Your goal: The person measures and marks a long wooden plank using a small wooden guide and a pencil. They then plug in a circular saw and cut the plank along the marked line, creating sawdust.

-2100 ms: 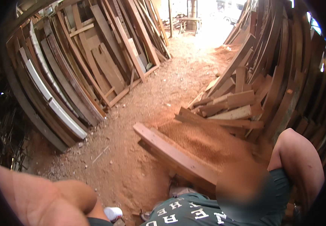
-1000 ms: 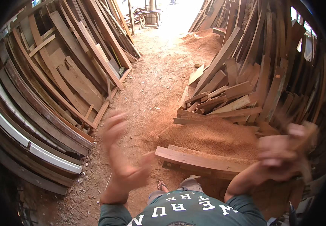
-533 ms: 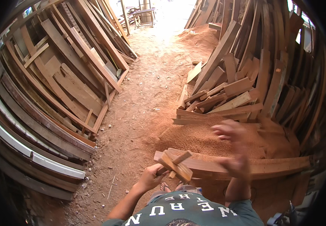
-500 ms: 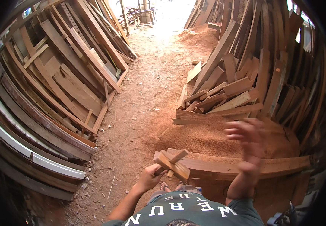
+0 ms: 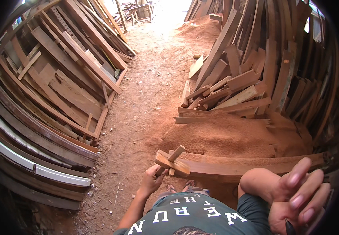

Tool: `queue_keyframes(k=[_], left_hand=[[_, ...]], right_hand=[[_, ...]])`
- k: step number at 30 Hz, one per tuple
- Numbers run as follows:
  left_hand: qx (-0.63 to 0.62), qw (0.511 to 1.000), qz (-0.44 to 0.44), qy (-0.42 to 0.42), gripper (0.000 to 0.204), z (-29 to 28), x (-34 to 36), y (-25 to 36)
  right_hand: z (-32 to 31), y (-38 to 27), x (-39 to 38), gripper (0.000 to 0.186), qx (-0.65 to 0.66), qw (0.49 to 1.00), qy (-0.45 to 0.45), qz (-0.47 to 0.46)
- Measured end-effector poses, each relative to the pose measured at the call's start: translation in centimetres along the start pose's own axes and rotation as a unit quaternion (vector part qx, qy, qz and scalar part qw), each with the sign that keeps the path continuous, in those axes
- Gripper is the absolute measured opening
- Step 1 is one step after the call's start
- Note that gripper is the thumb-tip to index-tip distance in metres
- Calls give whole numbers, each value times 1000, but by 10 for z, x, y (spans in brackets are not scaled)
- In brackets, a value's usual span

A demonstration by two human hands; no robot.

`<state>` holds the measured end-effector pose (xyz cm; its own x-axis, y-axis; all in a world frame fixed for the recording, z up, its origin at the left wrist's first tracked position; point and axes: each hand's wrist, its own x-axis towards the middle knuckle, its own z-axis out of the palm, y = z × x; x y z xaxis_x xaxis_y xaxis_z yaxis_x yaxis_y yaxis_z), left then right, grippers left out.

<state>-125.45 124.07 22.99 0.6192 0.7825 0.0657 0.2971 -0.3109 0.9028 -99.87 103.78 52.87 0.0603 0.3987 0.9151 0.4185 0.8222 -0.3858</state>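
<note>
My left hand (image 5: 152, 181) is closed around the stem of a wooden marking gauge (image 5: 172, 161). The gauge has a thick block, a bar crossing through it and a small peg end below. It is held in front of my shirt, next to the left end of a long plank (image 5: 232, 166). My right hand (image 5: 300, 197) is raised close at the lower right, fingers bent and spread apart. A dark pointed tip (image 5: 290, 227), like a pen's, overlaps its palm; whether the hand touches it I cannot tell.
Sawdust (image 5: 224, 135) lies heaped behind the plank. Offcuts (image 5: 232, 94) are piled at the right, below leaning boards (image 5: 273, 74). More boards and frames (image 5: 71, 90) lean along the left. A dirt path (image 5: 138, 113) runs between them toward a bright opening.
My right hand has swung from above the plank down to the lower right, closer to the view. The left hand and gauge have shifted slightly left and up in the picture.
</note>
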Motion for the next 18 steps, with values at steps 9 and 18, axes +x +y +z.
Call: queue_keyframes(k=[9, 18], left_hand=[[0, 1000, 3, -21, 16, 23, 12, 5], [-4, 1000, -5, -7, 14, 30, 13, 20]], right_hand=[[2, 31, -11, 17, -207, 971, 96, -71], [-59, -10, -26, 23, -333, 914, 131, -193]])
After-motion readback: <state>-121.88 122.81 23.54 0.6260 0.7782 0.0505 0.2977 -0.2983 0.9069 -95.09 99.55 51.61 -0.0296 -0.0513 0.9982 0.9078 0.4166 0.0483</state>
